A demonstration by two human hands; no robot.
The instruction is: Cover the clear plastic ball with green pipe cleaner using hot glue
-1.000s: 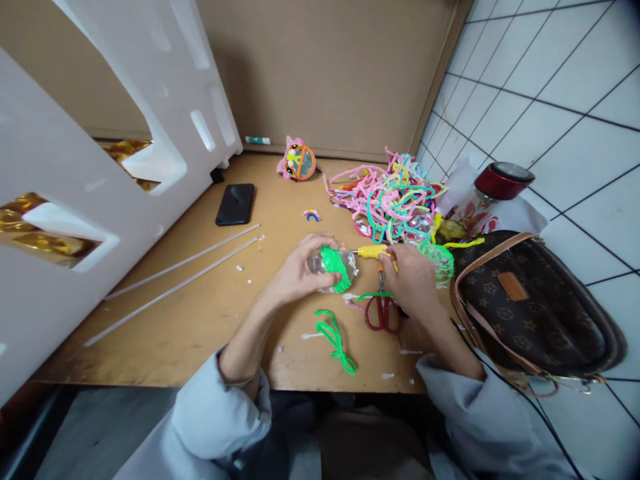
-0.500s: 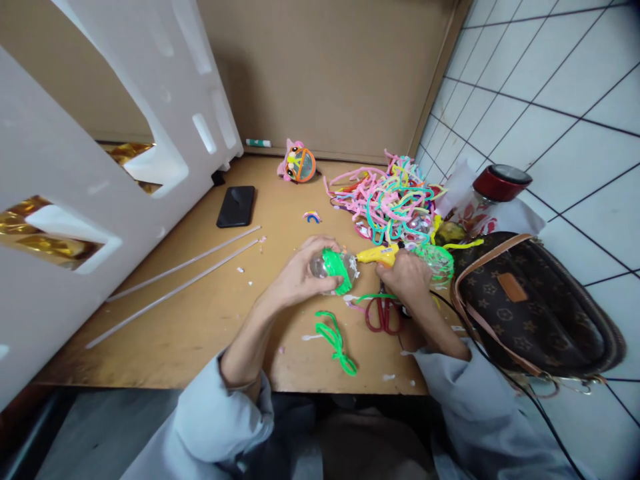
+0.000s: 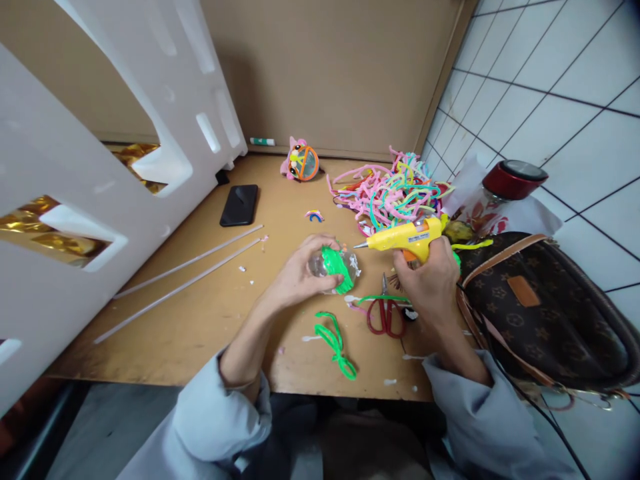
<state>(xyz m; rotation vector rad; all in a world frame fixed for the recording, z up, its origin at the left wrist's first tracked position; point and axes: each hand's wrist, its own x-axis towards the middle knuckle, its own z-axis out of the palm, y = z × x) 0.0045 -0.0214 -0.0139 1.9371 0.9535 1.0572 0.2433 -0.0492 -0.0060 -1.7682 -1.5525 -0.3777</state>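
Note:
In my left hand [image 3: 305, 270] is a clear plastic ball [image 3: 353, 265] with a band of green pipe cleaner [image 3: 336, 267] round it, gripped between thumb and fingers. My right hand [image 3: 430, 277] is wrapped round the handle of a yellow hot glue gun [image 3: 405, 237]. The gun's metal nozzle points left, close to the ball's right side but apart from it. Below the gun lie red-handled scissors [image 3: 386, 317] on the table. A looped green pipe cleaner [image 3: 336, 343] lies in front of the ball.
A tangled pile of coloured pipe cleaners [image 3: 395, 193] sits behind the gun. At the right stand a brown handbag [image 3: 555, 313] and a red-lidded bottle [image 3: 515, 179]. On the left are a black phone [image 3: 240, 205], two thin white sticks [image 3: 190, 283] and a white plastic panel [image 3: 190, 87]. A decorated ball [image 3: 303, 162] rests at the back.
My right hand has raised the glue gun and turned it more side-on, so its body shows fully and the nozzle sits higher. My left hand stays nearly still with the ball.

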